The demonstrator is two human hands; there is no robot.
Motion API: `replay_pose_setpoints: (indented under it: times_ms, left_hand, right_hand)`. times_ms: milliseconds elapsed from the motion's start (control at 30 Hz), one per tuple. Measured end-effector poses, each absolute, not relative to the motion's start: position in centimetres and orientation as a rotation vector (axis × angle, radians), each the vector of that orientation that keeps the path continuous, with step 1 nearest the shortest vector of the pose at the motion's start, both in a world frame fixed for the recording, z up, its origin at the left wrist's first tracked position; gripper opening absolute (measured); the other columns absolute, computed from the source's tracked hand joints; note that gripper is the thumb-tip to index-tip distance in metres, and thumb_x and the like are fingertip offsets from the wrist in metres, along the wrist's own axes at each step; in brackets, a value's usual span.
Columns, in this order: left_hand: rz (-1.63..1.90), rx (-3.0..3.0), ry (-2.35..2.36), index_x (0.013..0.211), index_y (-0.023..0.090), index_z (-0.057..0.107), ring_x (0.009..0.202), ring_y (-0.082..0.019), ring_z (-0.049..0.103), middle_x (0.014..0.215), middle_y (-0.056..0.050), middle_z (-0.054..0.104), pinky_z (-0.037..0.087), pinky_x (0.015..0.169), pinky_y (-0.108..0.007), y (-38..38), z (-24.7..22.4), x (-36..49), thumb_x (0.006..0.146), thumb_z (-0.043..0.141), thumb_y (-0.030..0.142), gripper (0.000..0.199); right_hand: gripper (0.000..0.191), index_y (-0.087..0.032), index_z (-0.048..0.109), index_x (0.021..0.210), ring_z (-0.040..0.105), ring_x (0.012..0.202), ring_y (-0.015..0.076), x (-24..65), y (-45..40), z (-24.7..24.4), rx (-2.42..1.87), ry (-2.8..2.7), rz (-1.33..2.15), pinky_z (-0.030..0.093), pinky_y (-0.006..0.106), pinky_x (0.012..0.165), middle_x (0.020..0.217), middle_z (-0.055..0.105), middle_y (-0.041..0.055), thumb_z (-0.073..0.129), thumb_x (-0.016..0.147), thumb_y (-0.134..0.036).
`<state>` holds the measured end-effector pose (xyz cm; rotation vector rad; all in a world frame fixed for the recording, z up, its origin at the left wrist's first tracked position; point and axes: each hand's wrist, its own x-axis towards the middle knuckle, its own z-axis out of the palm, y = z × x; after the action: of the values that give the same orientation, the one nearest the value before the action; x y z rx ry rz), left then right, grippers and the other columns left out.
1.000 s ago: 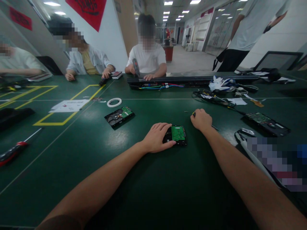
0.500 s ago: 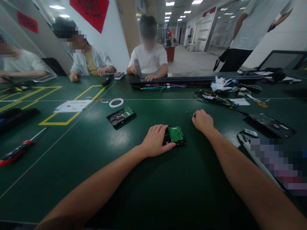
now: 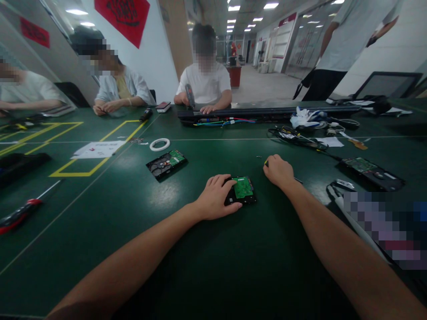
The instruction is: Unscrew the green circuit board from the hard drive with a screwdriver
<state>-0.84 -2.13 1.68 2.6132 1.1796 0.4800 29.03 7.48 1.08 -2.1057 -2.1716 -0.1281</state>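
On the green table lies a hard drive (image 3: 243,187) with its green circuit board up. My left hand (image 3: 217,197) rests on its left part, fingers spread and thumb along the near edge. To the right, my right hand (image 3: 279,170) is closed round a screwdriver (image 3: 298,180); a yellow-black end shows at the fingers and the thin shaft sticks out behind the hand. Tiny screws (image 3: 259,156) lie just beyond that hand. A second hard drive (image 3: 167,164) sits further left, near a white ring (image 3: 159,144).
A third drive (image 3: 370,173) and cables (image 3: 296,135) are at the right. A long black bar (image 3: 267,113) spans the far side, with gloves (image 3: 308,118) beside it. A red-black screwdriver (image 3: 25,211) lies left. People sit across the table (image 3: 207,275); another person stands at the back right.
The view has shifted slightly. My left fingers have spread a little on the drive, the index finger now over the green board. A seated person at the left has brought both hands together.
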Motion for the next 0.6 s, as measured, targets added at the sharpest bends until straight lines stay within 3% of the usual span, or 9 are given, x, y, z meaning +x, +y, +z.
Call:
replay_pose_setpoints:
  times_ms: [600]
  left_hand:
    - [0.554,2.649,1.180,0.151,0.023,0.053,0.147,-0.039,0.045,0.161,-0.014,0.049,0.035,0.123,-0.060,-2.24,1.23,-0.47,0.094,0.065,0.065,0.072]
  right_hand:
    - [0.034,-0.014,0.066,0.122,0.071,0.105,0.0346,29.28,7.67,0.96,-2.122,-2.179,-0.141,0.056,0.043,0.083,0.125,0.066,0.0212,0.047,0.106,-0.036]
